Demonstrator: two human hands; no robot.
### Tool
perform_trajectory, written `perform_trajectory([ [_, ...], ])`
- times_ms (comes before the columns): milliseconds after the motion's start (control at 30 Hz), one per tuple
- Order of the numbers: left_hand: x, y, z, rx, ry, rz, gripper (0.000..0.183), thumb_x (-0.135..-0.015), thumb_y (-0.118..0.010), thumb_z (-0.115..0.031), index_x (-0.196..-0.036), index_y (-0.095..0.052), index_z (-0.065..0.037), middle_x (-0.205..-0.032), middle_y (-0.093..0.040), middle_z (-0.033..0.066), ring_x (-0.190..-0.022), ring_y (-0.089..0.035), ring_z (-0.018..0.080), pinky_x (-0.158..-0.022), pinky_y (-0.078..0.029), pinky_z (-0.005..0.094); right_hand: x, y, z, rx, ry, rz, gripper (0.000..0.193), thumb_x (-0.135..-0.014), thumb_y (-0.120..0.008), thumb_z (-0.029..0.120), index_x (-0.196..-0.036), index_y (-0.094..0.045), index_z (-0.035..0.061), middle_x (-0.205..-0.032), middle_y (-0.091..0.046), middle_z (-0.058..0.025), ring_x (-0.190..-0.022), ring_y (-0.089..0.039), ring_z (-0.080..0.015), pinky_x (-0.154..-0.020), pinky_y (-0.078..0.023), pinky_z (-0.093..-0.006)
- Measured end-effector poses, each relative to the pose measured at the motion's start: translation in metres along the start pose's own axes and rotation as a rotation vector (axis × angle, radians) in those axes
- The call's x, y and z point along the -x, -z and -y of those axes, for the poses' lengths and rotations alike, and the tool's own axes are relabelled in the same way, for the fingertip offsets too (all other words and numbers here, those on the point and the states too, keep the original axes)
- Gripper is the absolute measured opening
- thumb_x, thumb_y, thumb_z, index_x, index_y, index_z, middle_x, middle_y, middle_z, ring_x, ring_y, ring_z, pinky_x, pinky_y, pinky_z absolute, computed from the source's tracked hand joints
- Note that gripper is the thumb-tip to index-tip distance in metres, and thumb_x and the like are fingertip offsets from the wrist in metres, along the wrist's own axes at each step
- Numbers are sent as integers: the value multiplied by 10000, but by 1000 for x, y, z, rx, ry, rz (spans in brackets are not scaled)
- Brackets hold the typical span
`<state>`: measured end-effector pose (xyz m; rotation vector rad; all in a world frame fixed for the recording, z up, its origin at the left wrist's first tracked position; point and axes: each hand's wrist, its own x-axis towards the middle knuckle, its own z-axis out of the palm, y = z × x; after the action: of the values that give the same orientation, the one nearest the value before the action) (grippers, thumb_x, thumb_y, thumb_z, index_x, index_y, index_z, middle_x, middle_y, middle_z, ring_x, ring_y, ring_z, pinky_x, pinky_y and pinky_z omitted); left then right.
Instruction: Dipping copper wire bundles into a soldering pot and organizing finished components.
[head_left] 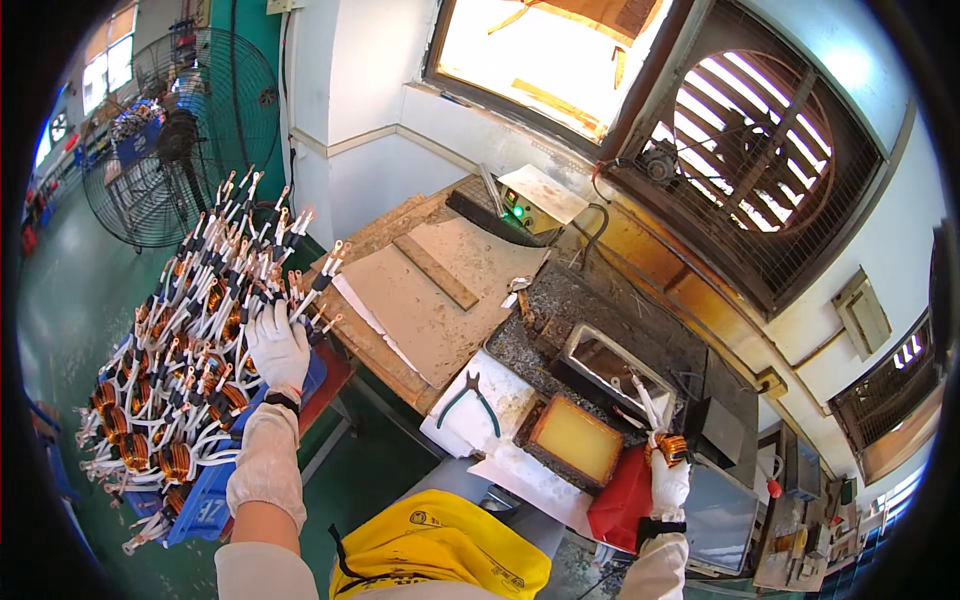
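Copper coil (669, 449), pinched by right fingers (672, 476), sits beside the metal trough rim (573, 347); left fingers (282, 322), grip unclear, touch leads (205, 272).

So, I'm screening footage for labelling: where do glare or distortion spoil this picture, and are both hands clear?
Head view: the window is largely blown out, and bright light cuts between the wall vent's slats; head view again: black borders, with the far-right grille bowed near the rim; head view, lower: left hand and right hand show no obvious blur.
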<state>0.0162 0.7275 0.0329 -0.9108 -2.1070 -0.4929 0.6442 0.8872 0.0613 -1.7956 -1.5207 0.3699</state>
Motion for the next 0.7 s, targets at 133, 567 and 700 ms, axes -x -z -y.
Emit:
perform_trajectory([
  [133, 2, 0, 3, 3, -3, -5, 438, -816, -572, -200, -1209, -479, -30, -1120, -538, 167, -1056, -516, 313, -1009, -331, 458, 5, 0, 12, 11, 24, -23, 336, -777, -657, 196, -1062, -627, 21, -899, -660, -79, -802, -622, -193, -754, -489, -334],
  [567, 0, 0, 2, 11, -20, -30, 455, -806, -589, -192, -1214, -475, -27, -1107, -534, 171, -1038, -514, 321, -992, -346, 467, 11, 5, 25, 59, -12, -29, 363, -790, -674, 185, -1102, -586, 22, -951, -639, -80, -833, -600, -181, -770, -482, -326],
  [700, 0, 0, 1, 20, -23, -41, 454, -799, -597, -188, -1207, -483, -26, -1106, -532, 172, -1031, -515, 322, -988, -350, 469, 4, 3, 11, 9, 2, 13, 383, -787, -672, 186, -1123, -575, 28, -972, -638, -89, -849, -601, -194, -785, -480, -332],
])
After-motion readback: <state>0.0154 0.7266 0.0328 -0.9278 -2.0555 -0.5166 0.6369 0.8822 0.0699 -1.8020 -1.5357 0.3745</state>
